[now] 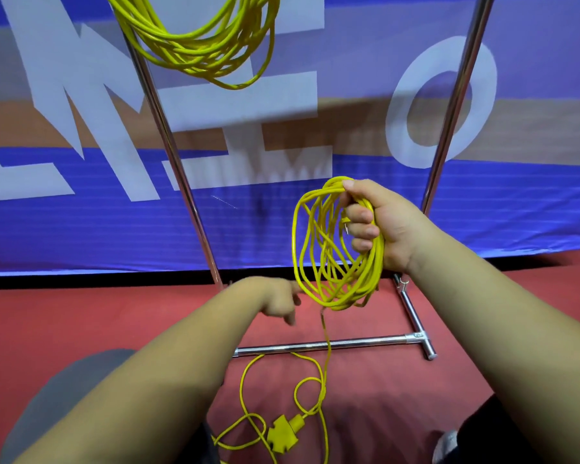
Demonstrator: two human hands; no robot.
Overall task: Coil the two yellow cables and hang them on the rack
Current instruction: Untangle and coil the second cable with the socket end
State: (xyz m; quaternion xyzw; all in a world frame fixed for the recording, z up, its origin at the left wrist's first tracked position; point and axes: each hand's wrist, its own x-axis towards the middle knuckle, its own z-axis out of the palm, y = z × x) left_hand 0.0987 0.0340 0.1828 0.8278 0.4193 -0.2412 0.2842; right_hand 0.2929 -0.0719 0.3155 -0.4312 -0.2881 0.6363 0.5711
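Head view: person low to the floor, both forearms stretched out toward the rack.
Tail [241, 386]: rest of the second cable lies in loose loops on the floor close to the body. It ends at a yellow socket [283, 433], and one strand rises to the coil.
Risk, tail: the loops cross each other, so a hard pull could cinch a knot. The strand passes over the rack's base bar [315, 344], where the socket may snag.
Left hand [278, 299]: blurred, fingers loose, no cable seen in it, just beside the bottom of the coil.
Right hand [379, 226]: fist wrapped round the top of the coil [318, 262], which hangs free in the air.
Risk, coil: turns are uneven and splayed, and only one hand holds them. Slack turns could slide off or tangle as more is wound on.
Hung coil [201, 45]: first cable already hangs high up at the left post [168, 139], top out of frame.
Risk, rack: it looks light, so a tug or bump might rock it and swing the hung coil.
Floor [81, 313]: red, flat, carpet-like.
Room: blue banner [81, 212] with big white letters and a tan band close behind the rack.
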